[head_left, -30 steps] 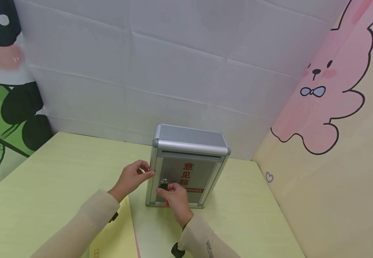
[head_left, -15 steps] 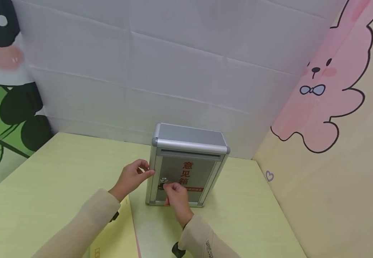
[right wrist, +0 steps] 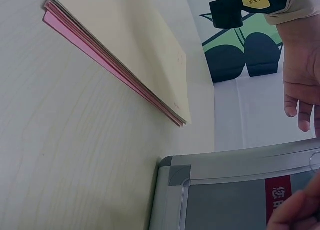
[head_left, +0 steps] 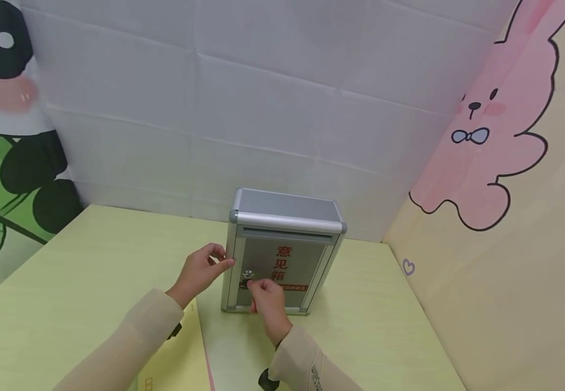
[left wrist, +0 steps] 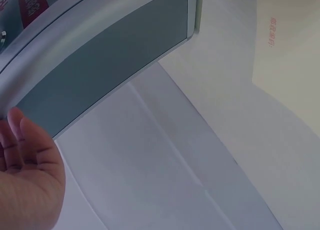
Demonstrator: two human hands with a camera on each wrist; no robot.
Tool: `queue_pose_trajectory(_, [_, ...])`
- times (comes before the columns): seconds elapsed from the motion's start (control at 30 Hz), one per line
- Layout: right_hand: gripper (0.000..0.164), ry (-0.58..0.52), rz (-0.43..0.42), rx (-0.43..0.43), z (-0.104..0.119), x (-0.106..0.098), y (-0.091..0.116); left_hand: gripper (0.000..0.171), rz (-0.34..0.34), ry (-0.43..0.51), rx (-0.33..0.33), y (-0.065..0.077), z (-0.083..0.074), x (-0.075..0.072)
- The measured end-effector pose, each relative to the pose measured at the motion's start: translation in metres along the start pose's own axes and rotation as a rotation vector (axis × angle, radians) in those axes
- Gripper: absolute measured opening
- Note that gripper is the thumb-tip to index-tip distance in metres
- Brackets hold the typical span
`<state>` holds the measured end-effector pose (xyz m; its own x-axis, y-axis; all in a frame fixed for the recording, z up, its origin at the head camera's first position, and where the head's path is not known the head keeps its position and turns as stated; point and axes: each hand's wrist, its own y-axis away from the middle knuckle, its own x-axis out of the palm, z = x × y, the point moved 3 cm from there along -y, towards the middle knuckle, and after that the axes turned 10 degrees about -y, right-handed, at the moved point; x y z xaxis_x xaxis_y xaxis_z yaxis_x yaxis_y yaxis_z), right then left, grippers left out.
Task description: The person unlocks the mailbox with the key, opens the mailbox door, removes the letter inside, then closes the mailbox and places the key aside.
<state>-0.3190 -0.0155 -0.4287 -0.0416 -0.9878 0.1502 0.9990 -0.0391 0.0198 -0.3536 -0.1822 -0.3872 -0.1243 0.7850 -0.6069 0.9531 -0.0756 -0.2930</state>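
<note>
A grey metal suggestion box point(head_left: 290, 207) with red characters stands upright on the table. My left hand point(head_left: 201, 273) rests at its left edge, thumb on the front frame and bent fingers beside it; in the left wrist view the fingers point(left wrist: 37, 149) lie by the side panel point(left wrist: 107, 59). A silver lock point(head_left: 248, 273) sits low on the box front. Just below it my right hand point(head_left: 269, 302) pinches a black-headed key point(head_left: 244, 284), mostly covered by the thumb and finger. A clear ring point(right wrist: 314, 162) shows above the right fingers point(right wrist: 287, 210).
A yellow envelope point(head_left: 177, 350), atop a stack with pink edges point(right wrist: 100, 62), lies left of the box, under the left forearm. A white sheet point(head_left: 262, 81) hangs behind the table point(head_left: 131, 239). On the right rises a wall point(head_left: 507, 293) with a pink rabbit.
My right thumb has shifted slightly right and turned at the black-headed key, covering it differently. The left hand keeps its place at the box edge. The view has shifted slightly.
</note>
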Motion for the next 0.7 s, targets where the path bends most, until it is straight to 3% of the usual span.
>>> queue_pose_trajectory(0.7, [0.026, 0.050, -0.001, -0.012, 0.0051, -0.0016, 0.0067, 0.020, -0.026, -0.005, 0.007, 0.0002, 0.0011, 0.0028])
